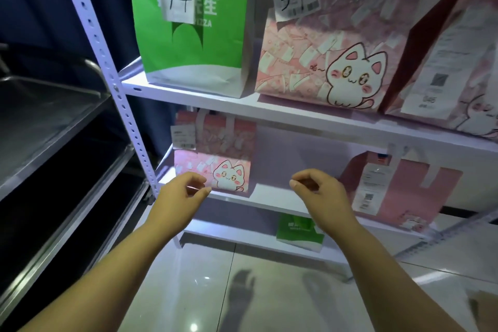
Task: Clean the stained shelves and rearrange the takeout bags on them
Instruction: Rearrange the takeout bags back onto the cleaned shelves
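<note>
Head view: both hands are raised in front of the middle shelf [275, 201], touching nothing. The left hand [183, 193] has its fingers curled in and is empty, just before the shelf's left end. The right hand [319, 189] is likewise curled and empty, before the bare middle stretch.

On that shelf a small pink cat bag [213, 160] stands at the left end and a pink bag with a receipt [401, 191] at the right. The upper shelf [242, 108] carries a green bag marked 14 [188, 43], a pink cat bag marked 34 [323, 62] and a tilted pink bag [444, 62]. A small green bag [299, 233] sits on the bottom shelf [229, 234]. A steel cart [54, 116] stands beyond the rack's left post.
</note>
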The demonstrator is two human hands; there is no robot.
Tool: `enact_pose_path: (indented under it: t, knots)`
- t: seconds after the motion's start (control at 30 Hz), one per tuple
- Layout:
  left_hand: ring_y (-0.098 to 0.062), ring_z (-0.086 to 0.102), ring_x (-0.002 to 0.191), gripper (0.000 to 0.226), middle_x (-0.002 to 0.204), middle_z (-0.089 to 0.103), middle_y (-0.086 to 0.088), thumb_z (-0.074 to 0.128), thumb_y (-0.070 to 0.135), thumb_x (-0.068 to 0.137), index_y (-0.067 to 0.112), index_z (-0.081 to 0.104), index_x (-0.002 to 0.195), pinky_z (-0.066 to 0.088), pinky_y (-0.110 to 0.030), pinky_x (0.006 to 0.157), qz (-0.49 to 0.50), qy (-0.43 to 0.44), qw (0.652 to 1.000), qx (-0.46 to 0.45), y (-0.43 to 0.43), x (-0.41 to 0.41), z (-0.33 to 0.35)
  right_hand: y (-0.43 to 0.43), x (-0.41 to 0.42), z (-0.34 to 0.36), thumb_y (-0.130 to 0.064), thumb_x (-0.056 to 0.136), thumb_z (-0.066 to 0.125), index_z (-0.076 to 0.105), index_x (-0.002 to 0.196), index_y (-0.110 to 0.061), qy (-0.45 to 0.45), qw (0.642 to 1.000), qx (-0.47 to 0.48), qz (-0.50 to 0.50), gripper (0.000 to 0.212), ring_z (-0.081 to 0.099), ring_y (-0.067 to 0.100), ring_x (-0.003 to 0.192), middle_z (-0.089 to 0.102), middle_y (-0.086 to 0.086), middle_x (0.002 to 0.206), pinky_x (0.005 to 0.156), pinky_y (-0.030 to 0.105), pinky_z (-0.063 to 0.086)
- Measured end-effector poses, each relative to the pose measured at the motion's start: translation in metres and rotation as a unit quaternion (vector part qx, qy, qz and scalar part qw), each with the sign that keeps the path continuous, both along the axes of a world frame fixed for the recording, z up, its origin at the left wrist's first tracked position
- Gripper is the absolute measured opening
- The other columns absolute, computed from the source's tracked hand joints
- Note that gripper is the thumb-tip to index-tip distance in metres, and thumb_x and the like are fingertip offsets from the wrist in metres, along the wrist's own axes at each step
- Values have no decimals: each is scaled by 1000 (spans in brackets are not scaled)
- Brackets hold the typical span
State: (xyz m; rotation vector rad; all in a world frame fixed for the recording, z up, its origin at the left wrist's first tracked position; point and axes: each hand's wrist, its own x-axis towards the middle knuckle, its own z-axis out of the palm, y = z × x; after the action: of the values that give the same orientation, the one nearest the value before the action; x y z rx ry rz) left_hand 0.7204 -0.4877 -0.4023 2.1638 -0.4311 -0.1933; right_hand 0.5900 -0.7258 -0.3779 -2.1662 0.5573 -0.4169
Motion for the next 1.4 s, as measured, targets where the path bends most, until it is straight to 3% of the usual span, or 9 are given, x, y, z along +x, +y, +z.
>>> enact_pose_path:
  t: [0.47, 0.6, 0.7, 0.9, 1.07, 1.2, 1.33, 1.4]
  knots:
    - [2, 59, 80, 13, 84, 64, 14, 67, 23, 83, 33, 59, 85, 39, -10, 66, 56, 12, 998, 9, 38, 32, -58, 24, 60, -64, -26, 88, 62, 63, 82, -29, 49, 998, 12, 27, 7, 59, 3, 78, 64, -17, 81, 63, 17, 45]
    - [4, 58, 78, 13, 82, 62, 15, 66, 24, 83, 33, 58, 84, 38, -8, 65, 39, 3, 999, 16, 38, 57, -76, 30, 85, -84, -27, 88, 61, 61, 81, -30, 56, 998, 19, 5, 7, 58, 1, 78, 62, -20, 82, 51, 8, 40]
    - [5, 58, 78, 10, 82, 62, 14, 66, 24, 83, 29, 60, 88, 39, -9, 65, 25, -7, 999, 21, 36, 76, -95, 30, 105, -103, -28, 88, 61, 61, 80, -31, 47, 999, 22, -9, 9, 59, -3, 74, 62, -22, 81, 46, 6, 41]
    - [5, 58, 82, 11, 87, 63, 13, 66, 25, 84, 29, 62, 93, 41, -14, 69, 11, -44, 999, 7, 30, 109, -146, 24, 136, -151, -29, 86, 64, 63, 80, -32, 8, 999, 9, -35, 7, 63, 0, 76, 65, -21, 81, 57, 12, 48]
    - [6, 54, 84, 20, 97, 59, 14, 65, 28, 84, 25, 62, 103, 42, -18, 74, 20, -101, 995, -5, 17, 126, -193, 16, 138, -183, -25, 87, 64, 60, 80, -30, -57, 996, -15, -68, 9, 60, -6, 74, 62, -22, 79, 47, 4, 41]
    - [-11, 50, 105, 38, 119, 45, 2, 66, 26, 84, 22, 54, 119, 46, -34, 92, 41, -138, 989, -32, 9, 134, -226, 9, 138, -209, -26, 86, 65, 58, 94, -29, -96, 992, -34, -69, 11, 58, 2, 85, 61, -17, 91, 60, 8, 40]
    - [-12, 41, 111, 54, 128, 30, 2, 68, 24, 82, 21, 42, 130, 36, -27, 91, 70, -171, 981, -60, 3, 139, -254, 3, 143, -238, -25, 85, 67, 53, 115, -26, -119, 990, -36, -68, 33, 55, 9, 99, 57, -6, 115, 78, 31, 54]
    - [-12, 36, 114, 63, 133, 26, 1, 68, 25, 82, 22, 35, 136, 32, -25, 92, 79, -181, 978, -72, -1, 144, -265, 0, 146, -252, -26, 84, 68, 48, 125, -25, -126, 988, -61, -62, 46, 51, 7, 102, 53, -5, 123, 81, 28, 49]
